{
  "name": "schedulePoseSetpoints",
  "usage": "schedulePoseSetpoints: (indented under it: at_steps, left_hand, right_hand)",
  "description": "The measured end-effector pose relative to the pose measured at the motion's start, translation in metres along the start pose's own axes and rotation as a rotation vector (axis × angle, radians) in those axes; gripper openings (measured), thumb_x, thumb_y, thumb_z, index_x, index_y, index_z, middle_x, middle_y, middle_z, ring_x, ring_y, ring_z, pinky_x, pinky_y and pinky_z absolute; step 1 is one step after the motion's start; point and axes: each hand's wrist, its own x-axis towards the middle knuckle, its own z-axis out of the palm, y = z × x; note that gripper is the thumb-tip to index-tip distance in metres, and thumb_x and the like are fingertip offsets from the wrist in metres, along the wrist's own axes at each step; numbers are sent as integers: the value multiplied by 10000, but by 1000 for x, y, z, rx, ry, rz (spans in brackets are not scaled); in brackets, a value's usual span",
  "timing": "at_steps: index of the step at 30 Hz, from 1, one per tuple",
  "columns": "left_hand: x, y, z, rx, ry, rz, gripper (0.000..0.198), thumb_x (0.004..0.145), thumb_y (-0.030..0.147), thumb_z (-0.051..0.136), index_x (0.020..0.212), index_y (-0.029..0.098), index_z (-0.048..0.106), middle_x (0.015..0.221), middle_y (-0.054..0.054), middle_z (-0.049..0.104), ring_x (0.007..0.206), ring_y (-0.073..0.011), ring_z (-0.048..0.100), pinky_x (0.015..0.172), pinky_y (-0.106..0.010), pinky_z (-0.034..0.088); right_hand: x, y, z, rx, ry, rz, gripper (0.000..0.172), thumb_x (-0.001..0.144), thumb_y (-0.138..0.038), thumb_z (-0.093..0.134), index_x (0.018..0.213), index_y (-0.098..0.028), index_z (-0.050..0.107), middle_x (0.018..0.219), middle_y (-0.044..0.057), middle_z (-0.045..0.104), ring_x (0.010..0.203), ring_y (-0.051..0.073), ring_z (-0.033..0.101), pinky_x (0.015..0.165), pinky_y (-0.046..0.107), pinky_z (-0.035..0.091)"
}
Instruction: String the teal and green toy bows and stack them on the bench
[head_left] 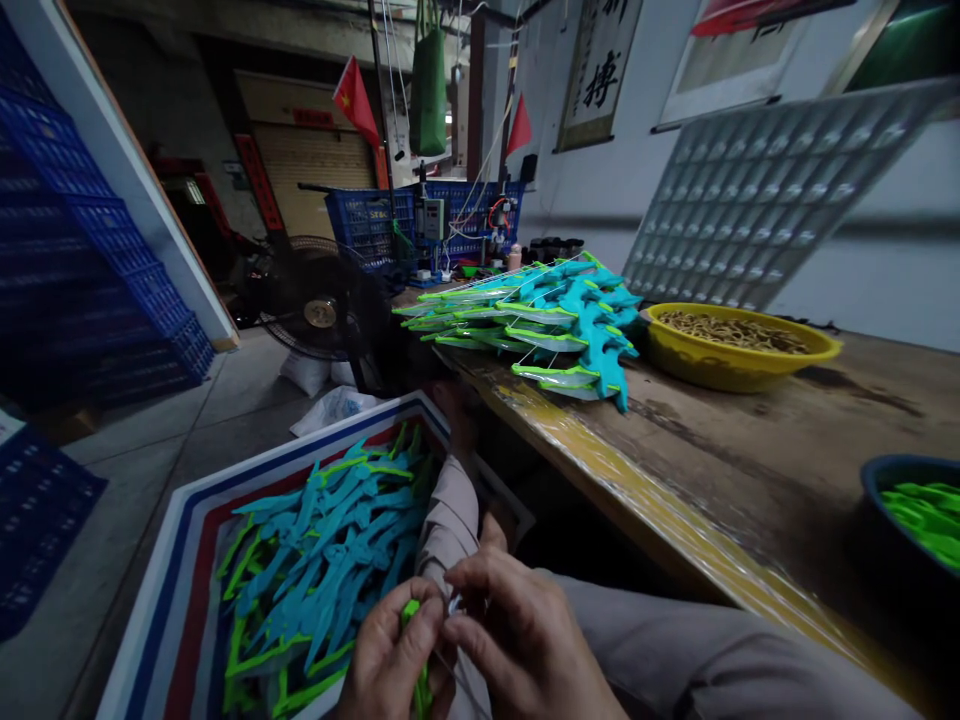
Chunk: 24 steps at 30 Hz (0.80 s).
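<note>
Both hands meet low in the middle of the head view, over my lap. My left hand [390, 655] is closed around a bright green plastic piece [420, 672], which runs down out of the picture. My right hand [517, 640] pinches at the top of that piece, where a small pale part [454, 603] shows between the fingertips. Just left of my hands a striped bag [169, 600] holds several teal and green plastic pieces [322, 560]. On the wooden table [750, 450] a stack of assembled teal and green pieces [555, 320] lies near the edge.
A yellow bowl [739, 370] of small brown parts sits on the table, with a blue bowl [874, 480] of green parts at the right edge. A grey grid tray [765, 190] leans on the wall. A black fan [322, 300] and blue crates [82, 260] stand on the floor.
</note>
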Motion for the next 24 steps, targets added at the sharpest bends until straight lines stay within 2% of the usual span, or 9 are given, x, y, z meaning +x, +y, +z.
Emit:
schedulePoseSetpoints:
  at_steps: [6, 11, 16, 20, 24]
  left_hand:
    - [1, -2, -2, -10, -57, 46, 475, 657, 569, 863, 822, 180, 646, 459, 81, 427, 374, -54, 343, 390, -174, 244]
    - [2, -4, -2, 11, -39, 47, 465, 678, 571, 850, 758, 181, 611, 472, 88, 407, 371, -45, 350, 379, -167, 262]
    - [1, -3, 3, -1, 8, 65, 525, 596, 578, 901, 782, 164, 636, 534, 77, 477, 380, -34, 361, 370, -159, 309]
    - [1, 0, 6, -5, -2, 46, 579, 531, 614, 918, 751, 162, 629, 501, 83, 490, 356, -26, 374, 364, -142, 314]
    - [1, 2, 6, -12, 44, 45, 596, 489, 603, 938, 748, 167, 625, 466, 94, 484, 347, -34, 397, 354, -136, 322]
  right_hand:
    - [1, -1, 1, -34, -22, -14, 95, 962, -241, 603, 876, -210, 630, 772, 10, 657, 666, 123, 623, 594, 199, 450]
    - [3, -2, -4, -131, -21, -11, 84, 880, -151, 586, 807, -192, 601, 696, -4, 627, 586, 108, 577, 549, 192, 417]
    - [3, -5, -8, -156, -32, -6, 101, 837, -98, 576, 787, -180, 608, 703, 6, 640, 600, 107, 580, 551, 186, 416]
    - [3, -9, -7, -97, -65, 37, 116, 849, -75, 610, 814, -179, 649, 730, 10, 673, 628, 113, 626, 574, 179, 456]
    - [5, -10, -7, -116, -70, 26, 154, 827, -35, 649, 784, -183, 662, 726, 6, 685, 634, 119, 648, 570, 180, 458]
